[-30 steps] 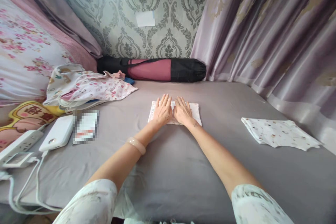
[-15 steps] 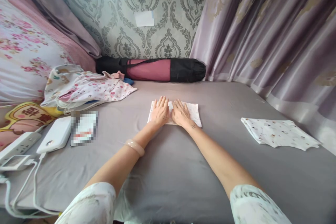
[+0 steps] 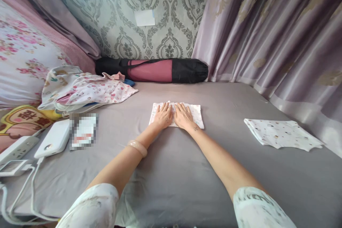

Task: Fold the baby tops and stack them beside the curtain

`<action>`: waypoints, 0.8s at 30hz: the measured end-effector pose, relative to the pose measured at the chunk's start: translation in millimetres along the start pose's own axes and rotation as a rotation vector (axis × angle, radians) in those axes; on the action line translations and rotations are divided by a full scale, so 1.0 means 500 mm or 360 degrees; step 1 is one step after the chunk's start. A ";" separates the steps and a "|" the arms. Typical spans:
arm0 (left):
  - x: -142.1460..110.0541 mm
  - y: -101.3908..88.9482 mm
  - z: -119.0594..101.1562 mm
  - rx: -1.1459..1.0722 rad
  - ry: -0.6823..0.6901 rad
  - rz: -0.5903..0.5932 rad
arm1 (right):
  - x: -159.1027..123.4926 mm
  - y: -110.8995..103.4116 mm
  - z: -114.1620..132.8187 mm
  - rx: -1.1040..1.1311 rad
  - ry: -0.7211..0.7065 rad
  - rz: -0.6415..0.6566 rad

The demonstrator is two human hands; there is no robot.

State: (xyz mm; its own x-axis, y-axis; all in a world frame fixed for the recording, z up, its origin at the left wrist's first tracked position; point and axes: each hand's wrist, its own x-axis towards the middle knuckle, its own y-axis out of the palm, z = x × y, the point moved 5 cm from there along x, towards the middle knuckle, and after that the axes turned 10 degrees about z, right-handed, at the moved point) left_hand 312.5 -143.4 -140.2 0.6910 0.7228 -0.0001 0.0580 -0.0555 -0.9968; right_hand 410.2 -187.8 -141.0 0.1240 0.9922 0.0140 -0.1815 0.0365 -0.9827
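A small folded white printed cloth (image 3: pixel 196 113) lies on the grey bed sheet (image 3: pixel 187 164) in the middle. Both my hands rest flat on it, side by side, fingers stretched out and pointing away from me. My left hand (image 3: pixel 162 115) covers its left part and my right hand (image 3: pixel 182 116) its middle. A pale bangle (image 3: pixel 137 147) sits on my left forearm. Neither hand holds anything.
A second folded printed cloth (image 3: pixel 281 134) lies to the right near the curtain (image 3: pixel 267 28). A pile of printed garments (image 3: pixel 88 91) lies at the left. A rolled mat in a black bag (image 3: pixel 152 70) lies along the wall. A white power bank (image 3: pixel 52 143), power strip and cables sit at the left edge.
My hands have slid slightly back toward me over the folded cloth, showing more of its far edge. They stay flat and side by side.
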 end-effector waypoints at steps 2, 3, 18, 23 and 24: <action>-0.006 -0.019 -0.002 0.0036 -0.0034 -0.0238 | -0.002 -0.013 -0.004 -0.0017 0.0052 -0.0149; -0.007 -0.024 -0.004 0.0055 -0.0026 -0.0324 | -0.003 -0.017 -0.007 -0.0024 0.0082 -0.0215; 0.008 0.005 0.006 0.0029 -0.0054 -0.0026 | -0.003 -0.004 -0.027 0.0009 0.0172 -0.0054; 0.007 0.001 0.024 0.0035 -0.0114 -0.0152 | -0.010 -0.015 -0.051 -0.0021 0.0289 -0.0154; 0.009 0.010 0.028 0.0021 -0.0106 -0.0090 | -0.010 -0.010 -0.055 -0.0010 0.0313 -0.0103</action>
State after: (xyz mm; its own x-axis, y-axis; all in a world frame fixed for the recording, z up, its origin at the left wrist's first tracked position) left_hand 305.9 -130.7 -146.2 0.6374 0.7688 0.0515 0.0860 -0.0046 -0.9963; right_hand 437.6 -196.1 -141.4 0.3236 0.9453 0.0413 -0.1608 0.0980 -0.9821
